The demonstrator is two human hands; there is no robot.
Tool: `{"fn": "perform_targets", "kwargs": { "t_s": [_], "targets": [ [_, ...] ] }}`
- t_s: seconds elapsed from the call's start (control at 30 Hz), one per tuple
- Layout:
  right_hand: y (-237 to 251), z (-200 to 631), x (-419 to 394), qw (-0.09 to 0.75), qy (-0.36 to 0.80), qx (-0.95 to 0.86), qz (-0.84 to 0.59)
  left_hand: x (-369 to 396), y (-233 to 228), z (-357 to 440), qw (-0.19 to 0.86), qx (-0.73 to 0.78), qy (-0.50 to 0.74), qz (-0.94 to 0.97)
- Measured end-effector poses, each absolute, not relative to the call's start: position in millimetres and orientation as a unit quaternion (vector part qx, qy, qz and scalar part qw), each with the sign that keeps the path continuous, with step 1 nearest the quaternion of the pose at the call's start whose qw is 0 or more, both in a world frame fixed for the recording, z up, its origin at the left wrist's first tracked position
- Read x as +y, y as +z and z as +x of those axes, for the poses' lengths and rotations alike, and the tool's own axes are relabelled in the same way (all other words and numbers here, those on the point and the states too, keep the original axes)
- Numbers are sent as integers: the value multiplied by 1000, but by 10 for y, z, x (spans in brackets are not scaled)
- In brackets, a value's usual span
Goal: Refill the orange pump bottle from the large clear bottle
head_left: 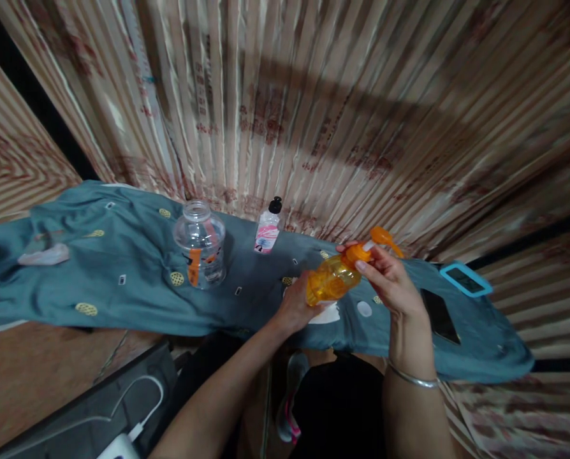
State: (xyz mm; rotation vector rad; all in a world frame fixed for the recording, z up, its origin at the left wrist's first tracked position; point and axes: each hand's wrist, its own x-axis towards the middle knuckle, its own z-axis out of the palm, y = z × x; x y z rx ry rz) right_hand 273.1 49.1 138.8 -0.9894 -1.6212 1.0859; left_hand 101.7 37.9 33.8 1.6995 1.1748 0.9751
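Note:
An orange see-through pump bottle (335, 280) is held tilted above the cloth, its orange pump head (384, 239) pointing up and to the right. My left hand (295, 299) is wrapped round the lower end of the bottle. With bent fingers, my right hand (385, 274) grips the orange collar at its neck. Below the bottle lies a white piece of paper or tissue (327, 314), partly hidden by it. A small white round disc (364, 309) rests on the cloth just to the right.
A blue-green patterned cloth (146, 299) covers the narrow table. On it stand a clear wide jar (199, 248) without a lid and a small black-capped bottle (267, 229). A dark phone (440, 315) and a blue-framed device (465, 279) lie at the right. A striped curtain (285, 115) hangs behind.

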Motion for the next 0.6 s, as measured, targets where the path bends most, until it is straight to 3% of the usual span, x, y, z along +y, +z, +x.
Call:
{"fn": "perform_targets", "kwargs": {
  "t_s": [0.27,0.6],
  "targets": [
    [1479,2702,506,435,436,-666,-421,352,394,985,429,477,391,659],
    [1265,2627,425,529,337,-633,-454,342,348,998,423,478,381,669]
  ]
}}
